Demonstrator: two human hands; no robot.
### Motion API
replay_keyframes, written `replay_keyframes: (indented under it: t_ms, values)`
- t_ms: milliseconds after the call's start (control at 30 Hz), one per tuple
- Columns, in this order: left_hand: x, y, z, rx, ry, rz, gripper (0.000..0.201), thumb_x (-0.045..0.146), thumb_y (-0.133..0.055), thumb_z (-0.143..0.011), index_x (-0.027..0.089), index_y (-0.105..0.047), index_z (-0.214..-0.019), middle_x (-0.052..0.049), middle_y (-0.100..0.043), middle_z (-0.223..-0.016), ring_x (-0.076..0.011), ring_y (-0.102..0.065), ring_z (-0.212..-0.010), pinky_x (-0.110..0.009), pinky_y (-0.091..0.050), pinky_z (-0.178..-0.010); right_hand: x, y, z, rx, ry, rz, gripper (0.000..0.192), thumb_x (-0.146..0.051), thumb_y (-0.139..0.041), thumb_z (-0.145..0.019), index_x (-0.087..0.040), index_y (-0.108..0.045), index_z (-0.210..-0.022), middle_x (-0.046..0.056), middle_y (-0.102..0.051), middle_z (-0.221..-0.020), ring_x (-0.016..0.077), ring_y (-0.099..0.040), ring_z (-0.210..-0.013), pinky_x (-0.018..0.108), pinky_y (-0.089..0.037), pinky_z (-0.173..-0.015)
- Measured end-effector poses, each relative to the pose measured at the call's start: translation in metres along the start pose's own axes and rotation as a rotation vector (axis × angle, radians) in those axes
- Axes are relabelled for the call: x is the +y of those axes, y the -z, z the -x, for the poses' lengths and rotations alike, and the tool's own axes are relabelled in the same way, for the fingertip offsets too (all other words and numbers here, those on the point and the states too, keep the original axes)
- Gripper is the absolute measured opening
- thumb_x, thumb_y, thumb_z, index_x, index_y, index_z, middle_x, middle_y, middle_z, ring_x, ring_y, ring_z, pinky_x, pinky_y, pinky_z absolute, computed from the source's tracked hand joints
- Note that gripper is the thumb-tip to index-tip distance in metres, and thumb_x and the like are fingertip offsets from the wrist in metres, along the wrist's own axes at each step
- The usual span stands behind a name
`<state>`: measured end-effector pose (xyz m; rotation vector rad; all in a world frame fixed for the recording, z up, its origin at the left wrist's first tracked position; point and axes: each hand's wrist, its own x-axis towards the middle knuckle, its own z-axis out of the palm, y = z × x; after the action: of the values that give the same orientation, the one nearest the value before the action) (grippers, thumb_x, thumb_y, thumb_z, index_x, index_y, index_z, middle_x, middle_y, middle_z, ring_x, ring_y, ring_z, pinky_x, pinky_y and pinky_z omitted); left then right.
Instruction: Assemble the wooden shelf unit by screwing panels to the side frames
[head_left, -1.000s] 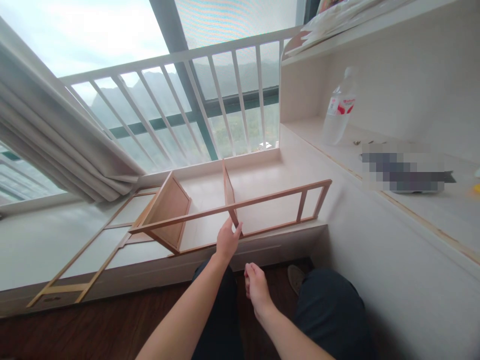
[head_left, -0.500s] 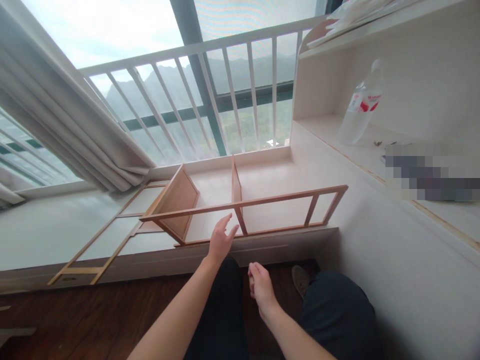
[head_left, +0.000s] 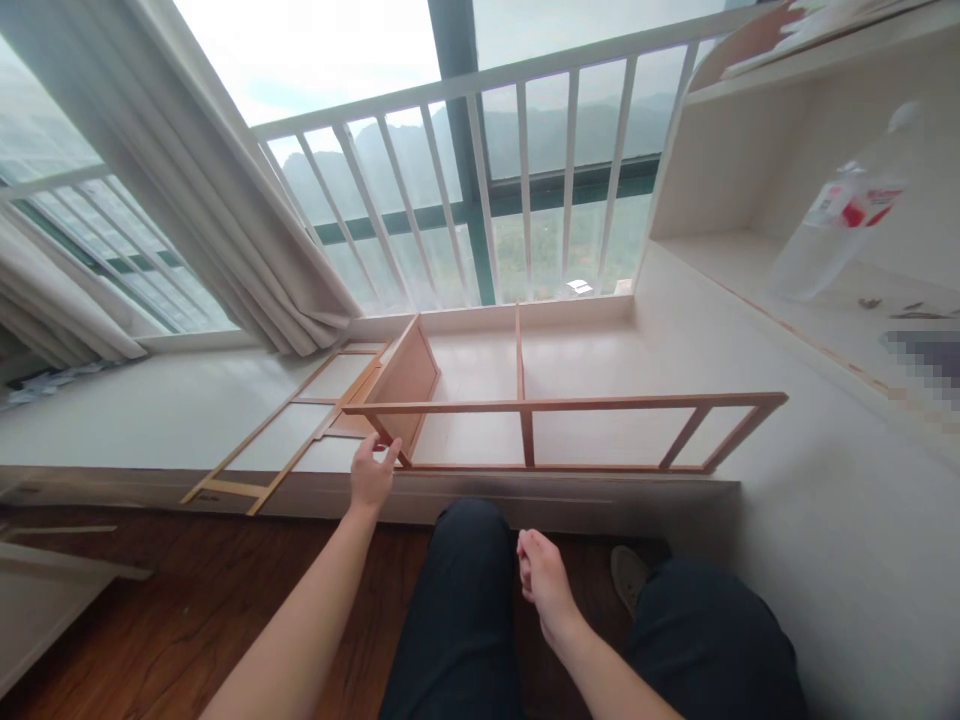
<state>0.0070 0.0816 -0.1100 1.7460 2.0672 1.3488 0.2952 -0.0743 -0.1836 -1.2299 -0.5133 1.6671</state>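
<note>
A partly assembled wooden shelf frame (head_left: pixel 600 405) lies on its side on the white window ledge. Two crosswise boards are fitted in it: a solid panel (head_left: pixel 405 375) near its left end and a divider (head_left: pixel 520 350) further right. My left hand (head_left: pixel 373 475) is at the frame's lower left corner, thumb and fingers apart around the end post; whether they touch it is unclear. Low in front of the ledge, my right hand (head_left: pixel 544 580) is curled closed above my knees, and whatever is inside it is hidden. A ladder-like wooden frame (head_left: pixel 300 420) lies flat left of the shelf frame.
The white ledge (head_left: pixel 150 410) runs along a railed window with a grey curtain (head_left: pixel 247 200). On the right, a white shelf unit carries a clear plastic bottle (head_left: pixel 840 230) and small bits. A white panel edge (head_left: pixel 75 560) stands over the dark wooden floor (head_left: pixel 247 590).
My left hand has moved left from the middle of the shelf frame to its left end post. The view has turned left. My right hand stays closed.
</note>
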Motion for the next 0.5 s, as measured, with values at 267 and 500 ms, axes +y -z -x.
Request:
replay_keyframes:
  t_ms: [267, 500]
  values:
    - [0.0, 0.001, 0.0, -0.052, -0.037, -0.036, 0.034, 0.052, -0.057, -0.088, 0.02, -0.066, -0.095, -0.009, -0.071, -0.096, -0.0263, -0.063, -0.089, -0.042, -0.051, -0.09, 0.018, -0.013, -0.009, -0.013, 0.017, 0.099, 0.059, -0.079, -0.063, -0.07, -0.024, -0.043, -0.071, -0.014, -0.024, -0.047, 0.0044, -0.016, -0.041, 0.02, -0.012, -0.04]
    - [-0.007, 0.046, 0.071, -0.206, 0.086, 0.009, 0.066, 0.062, -0.065, -0.083, 0.018, -0.061, -0.131, -0.01, -0.071, -0.11, -0.0262, -0.068, -0.091, -0.045, -0.055, -0.091, 0.018, -0.011, -0.01, -0.001, 0.02, 0.105, 0.059, -0.08, -0.064, -0.068, -0.024, -0.043, -0.07, -0.014, -0.023, -0.045, 0.004, -0.014, -0.041, 0.02, -0.01, -0.04]
